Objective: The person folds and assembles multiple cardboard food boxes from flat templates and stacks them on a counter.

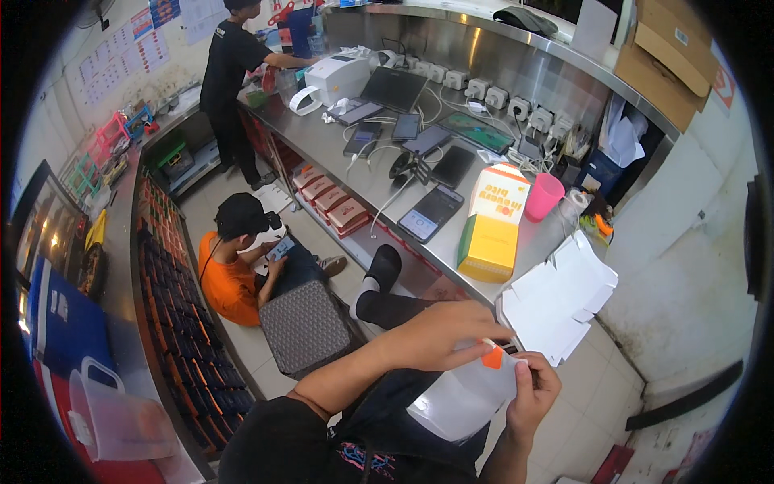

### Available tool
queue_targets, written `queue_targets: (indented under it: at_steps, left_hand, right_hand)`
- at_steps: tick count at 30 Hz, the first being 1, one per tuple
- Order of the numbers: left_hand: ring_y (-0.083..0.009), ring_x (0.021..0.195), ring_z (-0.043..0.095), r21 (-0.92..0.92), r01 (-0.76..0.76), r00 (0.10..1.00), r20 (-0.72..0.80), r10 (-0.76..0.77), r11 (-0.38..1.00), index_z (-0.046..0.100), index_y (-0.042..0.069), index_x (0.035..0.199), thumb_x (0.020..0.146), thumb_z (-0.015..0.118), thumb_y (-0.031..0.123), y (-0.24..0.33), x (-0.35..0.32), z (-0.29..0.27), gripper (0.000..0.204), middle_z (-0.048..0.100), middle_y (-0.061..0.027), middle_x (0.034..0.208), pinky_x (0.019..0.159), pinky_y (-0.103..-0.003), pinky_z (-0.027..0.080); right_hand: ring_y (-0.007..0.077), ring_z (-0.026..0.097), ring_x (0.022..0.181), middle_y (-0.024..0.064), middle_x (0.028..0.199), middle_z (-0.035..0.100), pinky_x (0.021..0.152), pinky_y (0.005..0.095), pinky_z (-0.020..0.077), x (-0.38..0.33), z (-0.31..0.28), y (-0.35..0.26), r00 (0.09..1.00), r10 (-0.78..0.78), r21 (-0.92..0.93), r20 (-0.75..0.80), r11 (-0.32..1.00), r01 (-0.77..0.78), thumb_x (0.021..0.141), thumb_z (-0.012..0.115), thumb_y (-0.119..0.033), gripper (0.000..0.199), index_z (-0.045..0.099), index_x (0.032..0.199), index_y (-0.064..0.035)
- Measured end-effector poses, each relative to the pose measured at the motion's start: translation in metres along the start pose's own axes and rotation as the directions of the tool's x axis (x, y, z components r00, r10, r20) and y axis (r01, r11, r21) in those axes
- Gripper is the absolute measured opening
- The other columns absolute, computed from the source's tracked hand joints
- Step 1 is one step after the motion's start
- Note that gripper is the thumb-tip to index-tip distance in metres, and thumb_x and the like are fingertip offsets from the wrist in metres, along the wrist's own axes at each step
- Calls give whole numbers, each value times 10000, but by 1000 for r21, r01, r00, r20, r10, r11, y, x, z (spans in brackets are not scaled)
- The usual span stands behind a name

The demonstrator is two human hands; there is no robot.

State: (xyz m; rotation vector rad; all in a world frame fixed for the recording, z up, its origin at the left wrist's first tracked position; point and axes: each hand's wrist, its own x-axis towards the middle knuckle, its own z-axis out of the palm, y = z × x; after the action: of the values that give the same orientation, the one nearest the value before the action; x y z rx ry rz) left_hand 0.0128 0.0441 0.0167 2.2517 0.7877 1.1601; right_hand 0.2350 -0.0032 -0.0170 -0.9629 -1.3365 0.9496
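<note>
Over my lap is a bent, glossy white card piece with an orange patch at its upper edge; it resembles a carton blank. My right hand pinches its right edge between thumb and fingers. Beside the orange patch, my left hand is closed with its fingertips at the card's top edge. A stack of flat white card blanks lies just beyond my hands, at the counter's near end. Behind it a yellow and white carton stands upright, next to a pink cup.
Phones, tablets and cables cover the steel counter, with a label printer farther back. One person in orange sits low by a grey patterned stool; another in black stands at the far end. A plastic jug is at left.
</note>
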Motion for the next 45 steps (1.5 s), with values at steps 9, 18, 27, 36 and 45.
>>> queue_targets:
  at_steps: [9, 18, 27, 36, 45]
  left_hand:
    - [-273, 821, 602, 125, -105, 994, 28, 103, 986, 684, 74, 911, 869, 673, 162, -2, 0, 15, 98, 606, -68, 837, 717, -400, 472]
    - [-248, 839, 576, 351, -117, 969, -164, 184, 929, 649, 80, 951, 835, 738, 207, -2, 6, 20, 194, 588, -68, 852, 745, -370, 444]
    - [-232, 830, 663, -338, 267, 759, -503, -413, 902, 645, 2, 1014, 888, 734, 70, 1, -17, 58, 168, 651, -131, 925, 755, -329, 514]
    - [-287, 962, 722, -245, 104, 864, -458, -209, 964, 738, -23, 1075, 884, 706, 1, 4, -33, 67, 195, 744, -164, 1063, 853, -345, 542]
    - [-296, 974, 706, -235, 66, 872, -458, -171, 970, 724, -18, 1030, 894, 688, 1, 8, -21, 59, 142, 725, -159, 1039, 832, -339, 543]
  right_hand:
    - [134, 582, 847, 103, 960, 665, 781, 265, 443, -1, 4, 3, 988, 156, 134, 14, 978, -157, 952, 628, -85, 134, 641, 890, 32]
    - [152, 594, 925, 97, 1018, 633, 843, 281, 459, 3, 10, 2, 999, 27, 71, -20, 997, -25, 931, 644, -58, 88, 649, 936, 30]
    - [150, 614, 951, 99, 1032, 656, 872, 275, 478, -6, 19, 24, 977, 81, 268, -195, 963, -26, 924, 624, 33, 89, 666, 999, 57]
    - [129, 547, 904, 67, 981, 565, 799, 243, 449, 1, 30, 21, 983, -146, -7, -116, 989, 146, 897, 645, 80, 89, 671, 980, 61]
    - [145, 544, 891, 85, 963, 573, 764, 249, 435, -3, 37, 22, 952, -280, -182, -126, 950, 255, 911, 632, 69, 69, 658, 975, 66]
